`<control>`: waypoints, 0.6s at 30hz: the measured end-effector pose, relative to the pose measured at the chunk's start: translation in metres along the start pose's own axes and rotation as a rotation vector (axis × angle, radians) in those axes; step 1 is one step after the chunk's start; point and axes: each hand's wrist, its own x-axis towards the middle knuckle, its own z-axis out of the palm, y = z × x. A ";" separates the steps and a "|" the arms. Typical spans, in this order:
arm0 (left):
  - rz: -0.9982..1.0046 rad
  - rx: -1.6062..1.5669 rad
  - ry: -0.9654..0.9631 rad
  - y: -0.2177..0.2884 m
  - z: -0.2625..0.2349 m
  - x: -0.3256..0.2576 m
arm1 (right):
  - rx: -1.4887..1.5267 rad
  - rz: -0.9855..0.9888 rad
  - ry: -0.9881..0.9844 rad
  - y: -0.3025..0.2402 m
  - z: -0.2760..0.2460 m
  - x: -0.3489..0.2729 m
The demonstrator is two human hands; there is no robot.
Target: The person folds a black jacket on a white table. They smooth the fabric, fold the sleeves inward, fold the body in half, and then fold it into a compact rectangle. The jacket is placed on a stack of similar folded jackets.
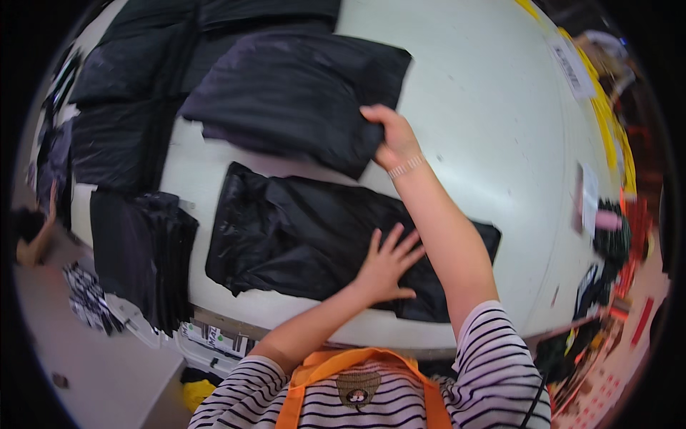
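Observation:
My right hand [393, 136] grips the right-hand edge of a folded black garment [286, 93], thumb on top and fingers underneath. That garment is slightly blurred and lifted at least in part, its left end near a stack. My left hand [389, 270] lies with fingers spread on a second black garment [286, 222], laid flat near the table's front edge. Its cloth is shiny and wrinkled, and my right forearm crosses over its right part. Which kind of garment either one is, I cannot tell.
Stacks of folded black garments [136, 107] cover the far left of the white table [493, 129]. Another black pile [143, 250] hangs over the left edge. Yellow material [597, 100] runs along the right rim. Another person's arm [44, 229] shows at far left.

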 end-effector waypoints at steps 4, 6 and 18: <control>-0.042 -0.026 0.019 -0.001 0.023 -0.003 | 0.205 -0.013 0.087 -0.002 -0.155 -0.196; 0.122 -0.183 0.096 -0.011 0.043 -0.001 | 0.137 -0.133 0.260 -0.008 -0.187 -0.270; -0.113 0.668 0.213 -0.012 -0.063 -0.046 | -0.655 -0.060 0.606 -0.033 -0.226 -0.343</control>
